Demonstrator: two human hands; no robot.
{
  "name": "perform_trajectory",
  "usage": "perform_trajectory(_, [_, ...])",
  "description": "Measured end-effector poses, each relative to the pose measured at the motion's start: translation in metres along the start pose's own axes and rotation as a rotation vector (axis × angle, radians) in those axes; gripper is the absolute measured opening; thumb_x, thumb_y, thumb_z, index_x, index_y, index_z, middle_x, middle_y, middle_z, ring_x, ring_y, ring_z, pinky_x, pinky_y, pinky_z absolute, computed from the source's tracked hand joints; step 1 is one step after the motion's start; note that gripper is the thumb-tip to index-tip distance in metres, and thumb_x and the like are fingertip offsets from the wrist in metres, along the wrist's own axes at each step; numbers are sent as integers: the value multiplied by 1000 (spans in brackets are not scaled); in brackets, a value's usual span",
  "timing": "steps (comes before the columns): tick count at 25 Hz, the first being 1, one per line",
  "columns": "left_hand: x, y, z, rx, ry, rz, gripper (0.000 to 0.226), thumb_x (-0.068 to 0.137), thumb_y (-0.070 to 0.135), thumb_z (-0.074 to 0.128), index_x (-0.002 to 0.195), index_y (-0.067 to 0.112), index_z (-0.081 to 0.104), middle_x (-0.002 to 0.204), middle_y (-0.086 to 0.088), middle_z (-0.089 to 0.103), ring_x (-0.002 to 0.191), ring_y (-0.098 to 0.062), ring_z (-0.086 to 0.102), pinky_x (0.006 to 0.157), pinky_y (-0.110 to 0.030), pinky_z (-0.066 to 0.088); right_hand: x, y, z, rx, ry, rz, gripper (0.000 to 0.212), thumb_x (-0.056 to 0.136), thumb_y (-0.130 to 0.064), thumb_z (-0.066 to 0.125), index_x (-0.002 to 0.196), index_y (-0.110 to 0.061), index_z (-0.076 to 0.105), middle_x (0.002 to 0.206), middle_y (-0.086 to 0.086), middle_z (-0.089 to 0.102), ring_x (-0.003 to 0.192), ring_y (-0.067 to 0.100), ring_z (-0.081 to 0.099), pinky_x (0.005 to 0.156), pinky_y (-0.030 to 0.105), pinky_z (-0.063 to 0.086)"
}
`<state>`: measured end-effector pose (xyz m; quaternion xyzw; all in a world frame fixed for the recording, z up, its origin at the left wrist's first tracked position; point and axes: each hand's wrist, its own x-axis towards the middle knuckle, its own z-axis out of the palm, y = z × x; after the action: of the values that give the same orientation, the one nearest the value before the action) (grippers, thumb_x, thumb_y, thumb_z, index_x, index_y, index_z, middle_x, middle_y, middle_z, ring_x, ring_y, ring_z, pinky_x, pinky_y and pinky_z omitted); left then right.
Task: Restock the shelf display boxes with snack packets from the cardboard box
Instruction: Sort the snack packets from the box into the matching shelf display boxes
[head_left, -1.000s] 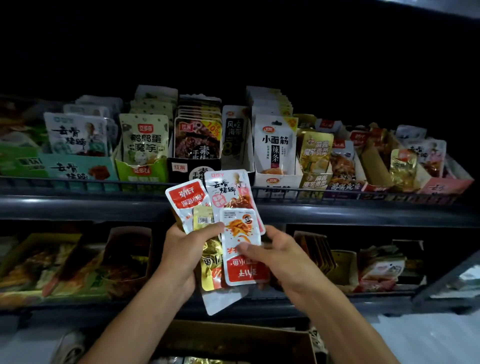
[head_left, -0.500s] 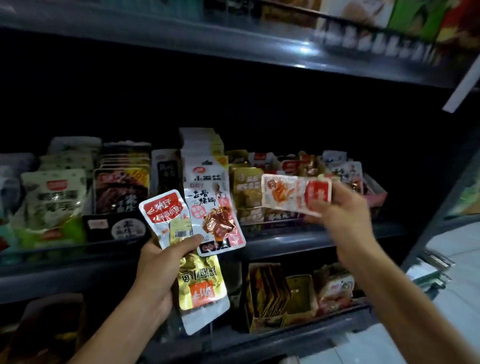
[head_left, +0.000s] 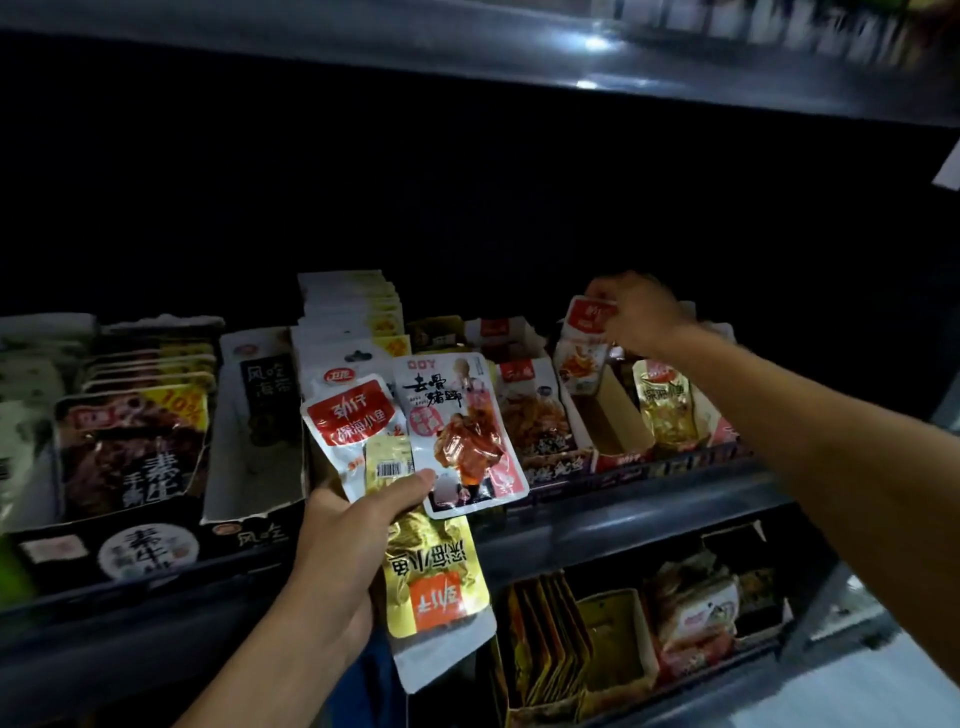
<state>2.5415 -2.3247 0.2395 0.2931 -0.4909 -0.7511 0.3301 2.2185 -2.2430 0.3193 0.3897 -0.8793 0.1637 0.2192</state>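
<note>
Since half a second ago the right hand has carried its red-and-white packet away from mid-air and back to the shelf, where it now stands the packet upright in the rear of a red display box. The fingers pinch the packet's red top edge.

Nearest the camera, the left hand grips a fan of three packets, thumb pressed across their fronts: a gold packet hanging upside down, a red-topped white packet tilted left, and a pink-and-white packet printed with black characters and a picture of glazed meat.

Farther back, the red display box looks mostly bare cardboard in front of the placed packet. A gold packet stands in the box to its right. Left of the fan, a dark box holds a row of brown packets.
</note>
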Motion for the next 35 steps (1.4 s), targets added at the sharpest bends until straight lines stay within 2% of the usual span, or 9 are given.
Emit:
perform_trajectory(6, [1, -11, -8, 11, 5, -26, 24, 77, 2, 77, 95, 16, 69, 85, -8, 78, 71, -27, 75, 71, -43, 58, -22, -20, 30, -268, 79, -47, 38, 89, -21, 63, 127, -19, 56, 135, 10, 53, 125, 34, 44, 98, 41, 35])
perform_trajectory(8, [-3, -9, -13, 11, -3, -22, 23, 77, 2, 77, 95, 16, 70, 86, -7, 78, 73, -26, 75, 74, -44, 58, -45, -43, 25, -108, 219, -11, 31, 93, -24, 59, 123, -19, 56, 132, 9, 53, 121, 34, 45, 96, 44, 37])
perform_trajectory(10, [-8, -8, -18, 18, -11, -24, 22, 77, 3, 77, 92, 17, 70, 86, -6, 78, 72, -25, 75, 75, -44, 57, -81, -74, 12, 327, 272, -34, 22, 98, -29, 53, 117, -20, 56, 110, 4, 61, 97, 24, 58, 77, 40, 47])
perform_trajectory(14, [-30, -2, -28, 42, -46, -45, 40, 65, 9, 80, 103, 13, 69, 92, -10, 78, 78, -29, 75, 75, -43, 58, -162, -138, -29, 1143, -281, 231, 32, 96, -30, 60, 127, -26, 52, 110, -12, 64, 91, -2, 63, 69, 16, 50])
perform_trajectory(17, [-48, 1, -39, 65, -57, -57, 47, 60, 14, 79, 106, 8, 69, 92, -12, 78, 79, -29, 75, 68, -37, 58, -180, -137, -41, 1194, -572, 423, 14, 94, -26, 63, 107, -22, 66, 96, -6, 74, 77, 3, 66, 57, 17, 41])
perform_trajectory(21, [-64, 11, -65, 48, 33, -40, 39, 61, 14, 79, 99, 8, 70, 88, -13, 77, 68, -26, 75, 66, -36, 56, -181, -127, -55, 1136, -605, 415, 12, 93, -21, 65, 102, -14, 69, 93, 6, 75, 50, 4, 53, 45, 20, 37])
perform_trajectory(25, [-65, 19, -68, 37, 44, -28, 18, 78, 3, 74, 94, 11, 70, 79, -12, 77, 58, -25, 72, 65, -36, 55, -169, -94, -61, 1157, -328, 449, 7, 94, -18, 63, 94, -15, 70, 91, 6, 74, 69, 14, 59, 55, 24, 44])
perform_trajectory(30, [-52, 6, -1, 30, -67, -33, 17, 79, 3, 74, 92, 13, 70, 81, -11, 77, 60, -25, 73, 63, -36, 56, -139, 22, -91, 1091, 265, 604, 16, 98, -5, 53, 85, -15, 56, 72, 9, 58, 55, 16, 53, 48, 27, 41])
perform_trajectory(35, [-32, -25, 68, 13, -145, -84, 18, 79, 4, 76, 95, 10, 70, 78, -10, 77, 60, -24, 73, 53, -33, 57, -102, 103, -71, 1018, 473, 673, 26, 98, -4, 52, 79, -20, 51, 82, 9, 62, 67, 20, 62, 62, 33, 52])
